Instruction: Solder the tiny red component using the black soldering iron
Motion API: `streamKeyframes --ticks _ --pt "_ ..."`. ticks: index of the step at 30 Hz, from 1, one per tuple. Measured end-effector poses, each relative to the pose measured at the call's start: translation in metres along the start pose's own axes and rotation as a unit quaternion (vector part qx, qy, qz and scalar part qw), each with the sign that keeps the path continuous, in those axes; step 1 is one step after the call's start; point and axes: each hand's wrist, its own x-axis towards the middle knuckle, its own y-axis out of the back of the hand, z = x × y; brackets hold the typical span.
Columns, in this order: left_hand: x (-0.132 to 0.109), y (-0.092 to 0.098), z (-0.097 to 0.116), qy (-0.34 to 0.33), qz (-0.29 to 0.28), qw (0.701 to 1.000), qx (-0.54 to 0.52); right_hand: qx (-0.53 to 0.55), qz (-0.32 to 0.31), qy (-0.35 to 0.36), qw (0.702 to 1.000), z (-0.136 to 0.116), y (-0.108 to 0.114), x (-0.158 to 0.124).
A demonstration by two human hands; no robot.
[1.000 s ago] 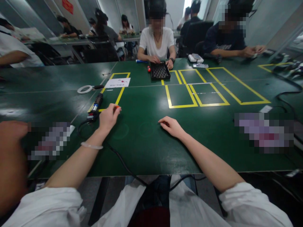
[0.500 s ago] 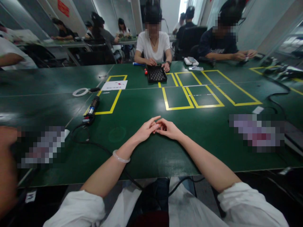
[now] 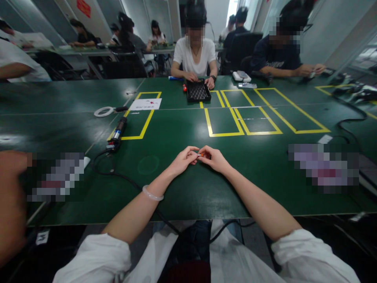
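L hand [image 3: 184,160] & R hand [image 3: 215,159] meet over the near middle of the green table [image 3: 203,198], fingertips close tog. Small part [image 3: 200,155], orange w/ a pale end, is btwn them: R thumb & fingers pinched on the orange end, no gap; L fingers curled in at the pale end, nearly closed, but can't tell if they actually grip it. Bracelet [image 3: 153,193] on L wrist. Left of the hands & a bit farther, a black tool [image 3: 119,127] lies by the left side of a yellow tape box [image 3: 147,125]; black lead [image 3: 126,177] runs nr the L arm. White card [image 3: 145,104] lies across that box, w/ a white coil [image 3: 103,112] just left of it. More tape boxes [image 3: 226,134] far right of the hands. Far side, centre: co-worker in white tee [image 3: 196,59], both hands at a black tray [image 3: 199,99]; red item [image 3: 184,87] just left of tray. Far right: co-worker in dark top [image 3: 272,55]. Blurred items, L [image 3: 61,173] & R [image 3: 326,167], nr the table's sides.
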Motion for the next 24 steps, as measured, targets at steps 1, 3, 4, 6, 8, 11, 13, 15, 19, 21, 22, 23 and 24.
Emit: streamKeyframes --ticks 1,3,4,6,8,11,13,15,19,21,22,23,24 --pt "0.000 0.000 0.000 0.002 0.005 1.000 -0.007 -0.003 0.004 -0.005 1.000 0.001 0.000 0.000" --pt "0.000 -0.002 0.000 0.004 0.012 1.000 -0.013 -0.012 0.007 -0.013 1.000 0.001 0.001 0.001" --pt "0.000 -0.002 0.000 0.003 0.014 1.000 -0.012 -0.016 0.008 -0.015 1.000 0.001 0.001 0.001" --pt "0.000 -0.003 0.001 0.004 0.016 1.000 -0.006 -0.025 0.006 -0.016 1.000 -0.001 0.001 0.000" --pt "0.000 -0.004 0.001 0.007 0.019 1.000 -0.003 -0.022 0.005 -0.015 1.000 -0.003 0.001 0.000" --pt "0.001 -0.003 0.001 0.013 0.031 0.999 -0.005 0.013 0.007 -0.014 1.000 -0.003 0.001 0.000" --pt "0.001 -0.002 0.001 0.014 0.039 0.999 -0.003 0.031 0.006 -0.014 0.999 -0.001 0.000 0.000" --pt "0.001 -0.002 0.001 0.013 0.041 0.999 0.008 0.041 0.005 -0.020 0.999 0.003 0.000 0.001" --pt "-0.002 -0.004 0.005 -0.013 0.058 0.996 0.074 0.086 0.014 -0.039 0.995 0.010 -0.001 0.004" --pt "-0.004 -0.005 0.008 -0.036 0.071 0.989 0.126 0.123 0.013 -0.044 0.991 0.012 -0.002 0.005" --pt "-0.005 -0.005 0.009 -0.044 0.074 0.985 0.147 0.140 0.011 -0.048 0.989 0.013 -0.003 0.005" --pt "-0.006 -0.005 0.010 -0.049 0.074 0.983 0.162 0.152 0.009 -0.051 0.987 0.013 -0.003 0.005" --pt "-0.007 -0.005 0.011 -0.051 0.074 0.981 0.171 0.160 0.006 -0.053 0.986 0.013 -0.003 0.004"
